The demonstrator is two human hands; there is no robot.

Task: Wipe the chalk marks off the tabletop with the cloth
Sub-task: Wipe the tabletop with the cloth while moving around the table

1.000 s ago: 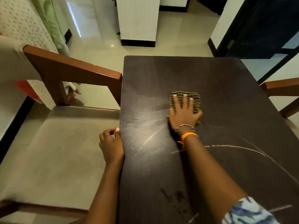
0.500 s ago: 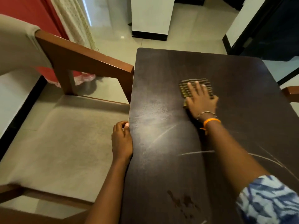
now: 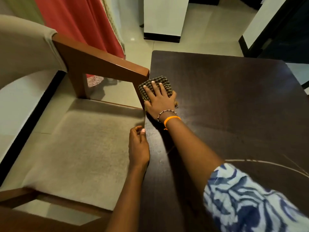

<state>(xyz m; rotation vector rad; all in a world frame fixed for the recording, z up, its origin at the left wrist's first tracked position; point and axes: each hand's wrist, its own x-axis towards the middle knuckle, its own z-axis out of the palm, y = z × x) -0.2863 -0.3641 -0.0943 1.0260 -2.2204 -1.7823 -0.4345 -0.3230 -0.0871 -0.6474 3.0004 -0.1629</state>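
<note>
Bracing hand: the left hand (image 3: 139,146) sits at the table's left edge, fingers loosely curled against the rim and gripping nothing that shows, likely there to steady the body during the reach.
Chair: the wooden armchair (image 3: 100,64) stands just beside that edge, its arm end close to the cloth, which leaves little room for a stroke past the rim.
Cloth: the striped cloth (image 3: 154,82) lies folded flat at the tabletop's left edge, partly overhanging it.
Wiping hand: the right hand (image 3: 159,99) presses down on the cloth with fingers straight and spread, palm flat, so the pressure spreads over the whole pad.
Tabletop: the dark tabletop (image 3: 234,97) looks smeared near the cloth.
Chalk marks: a curved chalk line (image 3: 267,163) remains near the right, so the job seems unfinished.
</note>
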